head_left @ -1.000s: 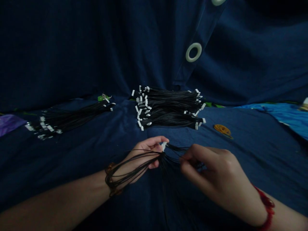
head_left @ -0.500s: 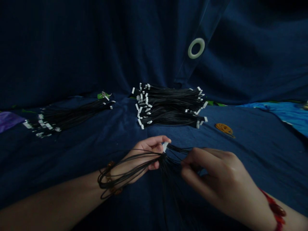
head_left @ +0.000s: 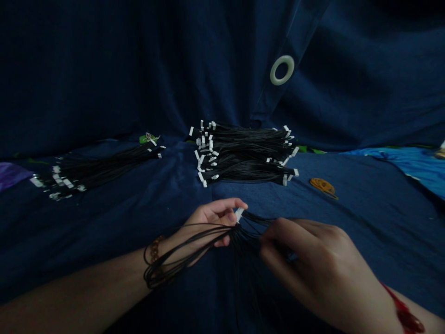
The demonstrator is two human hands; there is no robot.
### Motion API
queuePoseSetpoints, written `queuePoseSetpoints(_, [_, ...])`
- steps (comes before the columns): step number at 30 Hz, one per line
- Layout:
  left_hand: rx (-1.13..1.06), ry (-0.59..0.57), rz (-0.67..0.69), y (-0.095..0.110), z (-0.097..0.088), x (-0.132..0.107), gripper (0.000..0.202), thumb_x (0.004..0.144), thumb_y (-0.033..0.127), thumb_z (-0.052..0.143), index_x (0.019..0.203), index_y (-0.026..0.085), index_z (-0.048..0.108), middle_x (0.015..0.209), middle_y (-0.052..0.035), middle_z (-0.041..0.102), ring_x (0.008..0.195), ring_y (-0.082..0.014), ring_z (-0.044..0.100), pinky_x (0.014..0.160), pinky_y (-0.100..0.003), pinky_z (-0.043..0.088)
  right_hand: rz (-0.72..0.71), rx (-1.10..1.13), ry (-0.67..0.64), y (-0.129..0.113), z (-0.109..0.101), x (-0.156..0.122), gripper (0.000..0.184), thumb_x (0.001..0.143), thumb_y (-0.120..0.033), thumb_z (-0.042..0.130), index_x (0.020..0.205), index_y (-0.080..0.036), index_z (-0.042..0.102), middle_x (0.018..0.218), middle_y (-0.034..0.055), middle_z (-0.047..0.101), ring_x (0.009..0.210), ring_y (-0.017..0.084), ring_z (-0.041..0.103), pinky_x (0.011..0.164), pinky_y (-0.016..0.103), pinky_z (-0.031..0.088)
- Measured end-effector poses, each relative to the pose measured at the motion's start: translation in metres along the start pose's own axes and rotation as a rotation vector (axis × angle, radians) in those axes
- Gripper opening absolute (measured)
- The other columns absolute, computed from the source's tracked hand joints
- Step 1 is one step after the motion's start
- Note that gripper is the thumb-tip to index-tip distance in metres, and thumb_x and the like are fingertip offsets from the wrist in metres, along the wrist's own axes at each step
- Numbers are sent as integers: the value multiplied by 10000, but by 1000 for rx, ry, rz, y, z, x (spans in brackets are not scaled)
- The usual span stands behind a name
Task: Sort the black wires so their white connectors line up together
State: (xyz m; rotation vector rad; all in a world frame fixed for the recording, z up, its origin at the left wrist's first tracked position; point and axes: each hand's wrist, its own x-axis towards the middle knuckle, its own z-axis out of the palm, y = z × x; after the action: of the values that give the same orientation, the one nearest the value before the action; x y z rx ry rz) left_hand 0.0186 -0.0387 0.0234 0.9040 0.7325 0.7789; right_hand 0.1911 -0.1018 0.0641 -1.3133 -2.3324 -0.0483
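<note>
Between thumb and fingers, my left hand [head_left: 213,220] pinches a white plug connector [head_left: 238,214] at the end of a black wire harness [head_left: 194,241]. Some of its thin wires loop back over my left wrist; others hang down or run right. My right hand [head_left: 306,260] is closed, thumb against index finger, on the black wires just right of the connector. The fingertips hide exactly which wires it grips. Behind both hands lies a stack of bundled wire harnesses [head_left: 246,155] with white connectors at both ends.
More black wires with white connectors [head_left: 100,167] lie at the left. Yellow-brown rubber bands [head_left: 323,187] rest right of the stack. Dark blue cloth [head_left: 375,204] covers the surface and hangs behind, with a pale eyelet ring [head_left: 282,70]. Blue fabric [head_left: 410,167] lies far right, purple fabric [head_left: 14,175] far left.
My right hand has shifted slightly down, still closed on the wires. The wire loops over my left wrist have sagged a little. My left hand keeps its pinch on the connector.
</note>
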Motion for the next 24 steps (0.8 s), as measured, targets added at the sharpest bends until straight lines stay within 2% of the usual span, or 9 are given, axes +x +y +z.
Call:
queuePoseSetpoints(3, [45,5,-25,1,0,0,393,583,384,756,930,218,674,624,50,505,374,12,468,359,-54,351,39,-47,6,3,-1,2,128,812,-191,475,700,-169,534,551,3,511,464,137,475,454,250,297])
queuePoseSetpoints(7, [62,10,-38,0,0,0,405,601,389,745,961,224,663,611,57,499,377,13,463,377,-60,367,11,-45,-16,4,3,4,128,837,-145,457,793,-162,576,652,16,576,582,157,551,539,269,352])
queuePoseSetpoints(14, [94,-64,-31,-3,-3,4,411,621,391,726,977,197,658,581,44,513,385,-20,468,341,-87,312,-19,-47,17,3,8,6,146,846,-135,451,801,-155,588,688,26,599,612,161,569,561,280,379])
queuePoseSetpoints(17, [81,-49,-26,-3,-6,6,377,654,367,707,994,216,647,592,48,509,390,-22,468,344,-91,308,106,27,-51,3,-3,8,111,822,-163,475,828,-182,584,668,8,614,556,148,576,497,257,394])
queuePoseSetpoints(20, [58,-18,0,-3,-7,6,320,698,315,677,1003,230,630,625,52,501,421,-14,472,363,-78,307,250,270,-154,8,-21,12,118,796,-207,506,896,-212,567,644,-22,622,498,121,575,408,207,407])
queuePoseSetpoints(22, [43,-13,16,-3,-8,5,294,716,284,662,1002,225,625,661,47,503,441,-8,475,379,-75,314,261,369,-135,15,-32,14,109,787,-240,521,887,-220,562,648,-24,626,511,122,591,396,190,432])
queuePoseSetpoints(24, [34,-18,35,-4,-9,5,284,728,262,651,1007,222,624,687,37,510,454,-7,477,389,-76,320,228,347,-102,23,-39,13,80,776,-251,535,845,-225,568,669,-17,632,522,128,598,406,193,455])
